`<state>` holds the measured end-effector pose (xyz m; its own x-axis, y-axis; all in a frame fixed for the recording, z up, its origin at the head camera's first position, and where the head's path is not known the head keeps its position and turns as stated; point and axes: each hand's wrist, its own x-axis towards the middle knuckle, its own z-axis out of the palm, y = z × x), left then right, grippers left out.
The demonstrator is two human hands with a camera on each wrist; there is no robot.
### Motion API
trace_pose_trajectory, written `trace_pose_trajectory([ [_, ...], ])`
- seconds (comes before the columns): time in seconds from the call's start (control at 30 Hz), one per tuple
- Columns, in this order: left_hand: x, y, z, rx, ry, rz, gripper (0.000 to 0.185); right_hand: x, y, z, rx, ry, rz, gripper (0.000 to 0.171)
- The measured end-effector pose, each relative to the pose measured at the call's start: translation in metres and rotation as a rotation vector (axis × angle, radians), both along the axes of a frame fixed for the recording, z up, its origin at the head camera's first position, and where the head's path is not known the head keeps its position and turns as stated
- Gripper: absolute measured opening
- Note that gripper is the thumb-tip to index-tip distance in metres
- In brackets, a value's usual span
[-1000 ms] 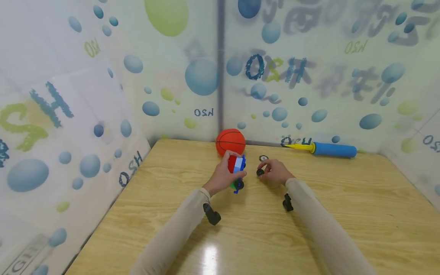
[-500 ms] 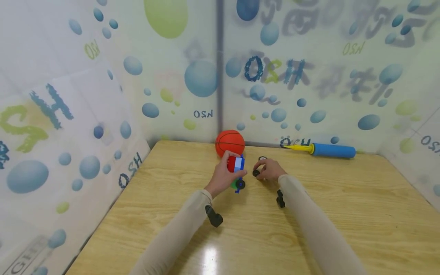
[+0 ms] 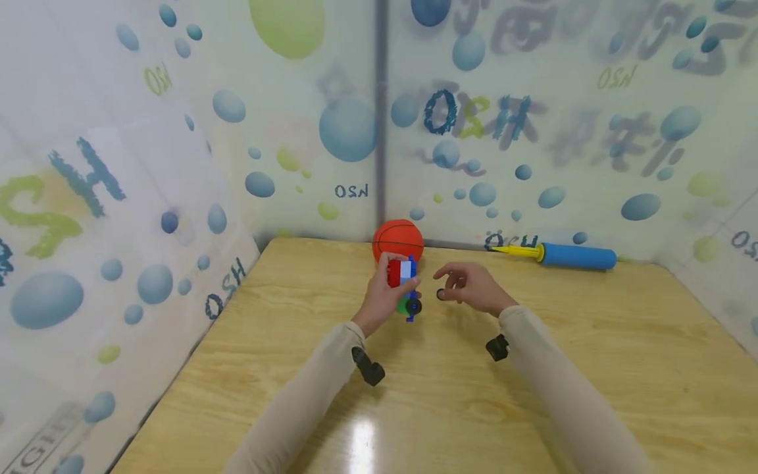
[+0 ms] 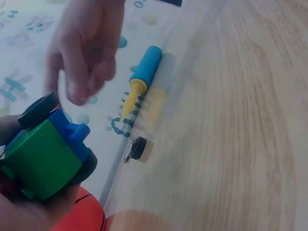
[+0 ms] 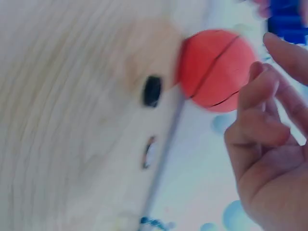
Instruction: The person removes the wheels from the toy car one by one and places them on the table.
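My left hand (image 3: 387,297) grips a small block toy car (image 3: 406,276) with red, white, blue and green parts and black wheels; its green end (image 4: 44,159) faces the left wrist camera. Just to the right, my right hand (image 3: 474,288) is raised with bent, spread fingers and nothing between them. A loose black wheel (image 5: 152,91) stands on edge on the table, apart from that hand in the right wrist view. Beside it is a thin pale disc with a dark rim (image 5: 149,153), hidden behind the right hand in the head view.
A red basketball (image 3: 398,238) sits behind the toy at the table's back edge. Further right along that edge lies a blue hand pump (image 3: 577,256) with a yellow nozzle. Printed fabric walls (image 3: 296,151) enclose the wooden table (image 3: 444,408) at the back and sides.
My right hand has come off the loose wheel, its fingers spreading apart, and the wheel stays on the table. The left hand keeps its grip on the toy car, now slightly higher in view.
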<state>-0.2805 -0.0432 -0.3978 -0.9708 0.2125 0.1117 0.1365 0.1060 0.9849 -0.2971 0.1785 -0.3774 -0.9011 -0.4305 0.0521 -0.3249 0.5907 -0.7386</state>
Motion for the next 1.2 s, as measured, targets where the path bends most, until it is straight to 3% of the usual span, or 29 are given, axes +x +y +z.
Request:
trace_pose_trajectory([
  [0.2, -0.001, 0.000, 0.000, -0.030, 0.013, 0.030, 0.044, 0.022, -0.006, 0.009, -0.123, 0.025, 0.088, 0.028],
  [0.37, -0.001, 0.001, 0.001, -0.007, 0.006, 0.056, 0.040, 0.032, -0.018, 0.003, -0.145, 0.048, 0.162, 0.031],
  [0.53, -0.001, 0.003, 0.001, 0.042, 0.007, 0.034, 0.038, 0.034, -0.026, -0.005, -0.178, 0.022, 0.198, 0.031],
  [0.87, 0.002, 0.009, 0.003, 0.074, -0.003, 0.007, 0.039, 0.038, -0.034, -0.007, -0.227, -0.006, 0.167, 0.025],
  [1.2, 0.003, 0.014, 0.000, 0.045, 0.054, -0.012, 0.037, 0.039, -0.034, -0.009, -0.257, -0.006, 0.130, 0.018],
])
